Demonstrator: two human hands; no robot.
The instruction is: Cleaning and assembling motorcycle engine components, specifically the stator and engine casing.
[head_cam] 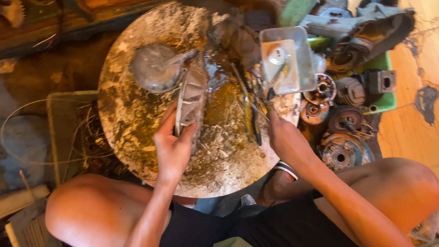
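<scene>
1. engine cover (192, 97), grey and grimy, lies on the round work disc (131, 117); its long axis runs near-to-far, tilted slightly right at the far end, where it meets a domed grey casting (154, 67).
2. left hand (174, 144) is clamped on the near end of the engine cover, thumb on the left edge, fingers wrapped over the right edge. the cover extends straight away from this hand.
3. dark thin tools (252, 118) lie between the hands on the wet, oily centre of the disc, axis also near-to-far.
4. right hand (284, 138) sits at the disc's right edge, fingers drawn together at the near ends of the tools; whether it actually pinches one, cannot tell.
5. clear plastic tray (302, 62) rests just beyond the right hand, holding small parts.
6. pile of gears and clutch parts (343, 129) crowds the right rim; a green bin (386, 100) sits behind it.
7. nearer hand to the cover: left. open room: bare crusted disc surface to the left of the cover; right side is tight.
</scene>
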